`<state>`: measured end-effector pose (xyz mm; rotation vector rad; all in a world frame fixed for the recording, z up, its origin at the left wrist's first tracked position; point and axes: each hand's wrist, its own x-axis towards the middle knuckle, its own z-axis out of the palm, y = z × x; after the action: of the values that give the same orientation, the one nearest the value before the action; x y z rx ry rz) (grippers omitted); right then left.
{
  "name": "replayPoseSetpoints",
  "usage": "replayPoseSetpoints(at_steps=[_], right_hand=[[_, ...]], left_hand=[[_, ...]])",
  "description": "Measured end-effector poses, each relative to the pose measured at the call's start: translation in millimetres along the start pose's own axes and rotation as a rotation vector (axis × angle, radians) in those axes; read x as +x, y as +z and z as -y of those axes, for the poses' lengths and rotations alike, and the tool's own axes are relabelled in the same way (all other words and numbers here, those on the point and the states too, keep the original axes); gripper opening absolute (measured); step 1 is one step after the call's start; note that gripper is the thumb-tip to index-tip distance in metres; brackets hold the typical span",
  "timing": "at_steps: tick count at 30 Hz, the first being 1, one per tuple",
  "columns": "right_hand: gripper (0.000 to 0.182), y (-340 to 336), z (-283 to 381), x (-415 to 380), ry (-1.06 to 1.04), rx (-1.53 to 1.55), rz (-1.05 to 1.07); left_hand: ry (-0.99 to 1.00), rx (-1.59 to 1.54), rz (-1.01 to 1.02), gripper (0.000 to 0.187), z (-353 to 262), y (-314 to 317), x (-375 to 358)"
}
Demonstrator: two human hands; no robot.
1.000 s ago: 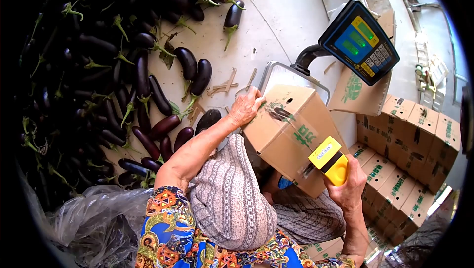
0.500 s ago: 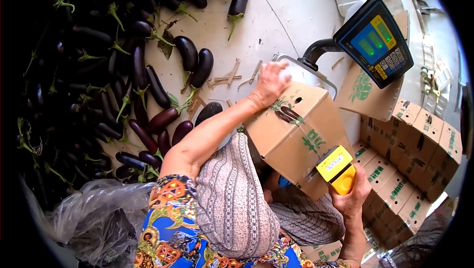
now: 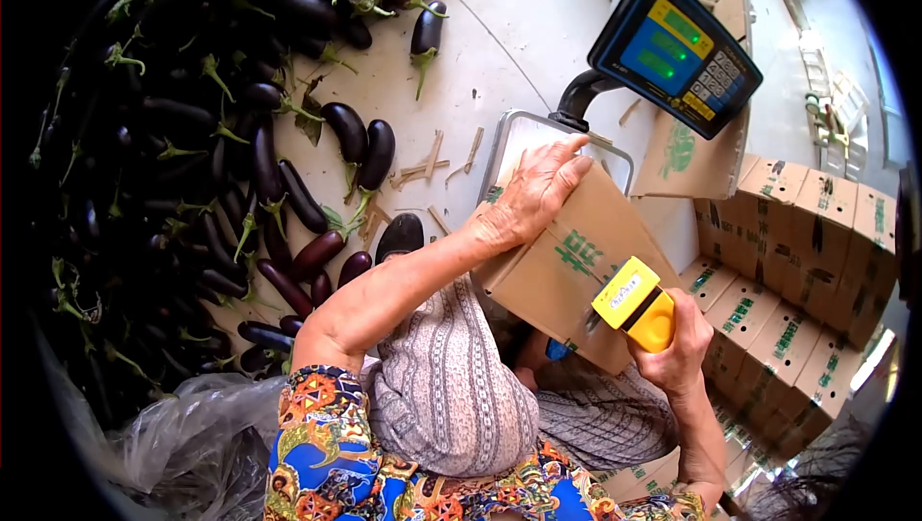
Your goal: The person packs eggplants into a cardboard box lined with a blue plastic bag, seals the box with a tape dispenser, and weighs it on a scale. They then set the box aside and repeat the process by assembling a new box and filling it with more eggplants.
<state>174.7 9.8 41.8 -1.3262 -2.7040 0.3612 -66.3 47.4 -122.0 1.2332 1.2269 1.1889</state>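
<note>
A cardboard box (image 3: 576, 252) with green print stands tilted before my knees, at the edge of a metal scale platform (image 3: 512, 132). My left hand (image 3: 538, 185) lies over its upper left edge, fingers stretched out and flat on the cardboard. The fingers of my right hand (image 3: 677, 343) are wrapped round the handle of a yellow tape dispenser (image 3: 629, 298), whose head rests against or just above the box's lower right part. The box's underside and far side are hidden.
Many eggplants (image 3: 307, 196) are piled on the floor at left. The scale's display (image 3: 677, 50) rises beyond the box, near a cardboard piece (image 3: 687, 156). Stacked boxes (image 3: 783, 262) stand at right. Clear plastic wrap (image 3: 206, 425) lies lower left.
The box has tipped and turned, so the face with the eggplant picture no longer shows. My left hand has shifted along its edge. The yellow dispenser stays in my right hand.
</note>
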Motion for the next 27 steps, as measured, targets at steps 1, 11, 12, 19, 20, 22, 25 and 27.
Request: replayPoseSetpoints(at_steps=[1, 11, 12, 19, 20, 22, 25, 27], right_hand=[[0.056, -1, 0, 0, -0.004, -0.003, -0.007], [0.055, -5, -1, 1, 0.021, 0.000, 0.030], [0.059, -5, -2, 3, -0.034, -0.016, -0.021], [0.056, -17, -2, 8, 0.041, -0.018, 0.140], [0.057, -22, -4, 5, 0.020, -0.024, 0.155], [0.058, -30, -12, -7, -0.019, -0.041, 0.190], [0.061, -41, -49, -40, -0.047, -0.013, 0.216], [0.057, -44, -69, -73, 0.011, 0.073, 0.092]], left_hand=[[-0.020, 0.024, 0.009, 0.060, -4, 1, 0], [0.216, 0.958, -0.056, 0.064, -39, 21, -6], [0.228, 0.997, -0.034, 0.064, -42, 22, -7], [0.171, 1.088, 0.000, 0.060, -46, 25, -5], [0.181, 1.082, -0.016, 0.059, -44, 22, -5], [0.079, 1.051, 0.014, 0.058, -51, 21, -5], [-0.033, 1.046, 0.051, 0.060, -58, 20, -4], [-0.098, 1.040, 0.048, 0.059, -68, 22, -4]])
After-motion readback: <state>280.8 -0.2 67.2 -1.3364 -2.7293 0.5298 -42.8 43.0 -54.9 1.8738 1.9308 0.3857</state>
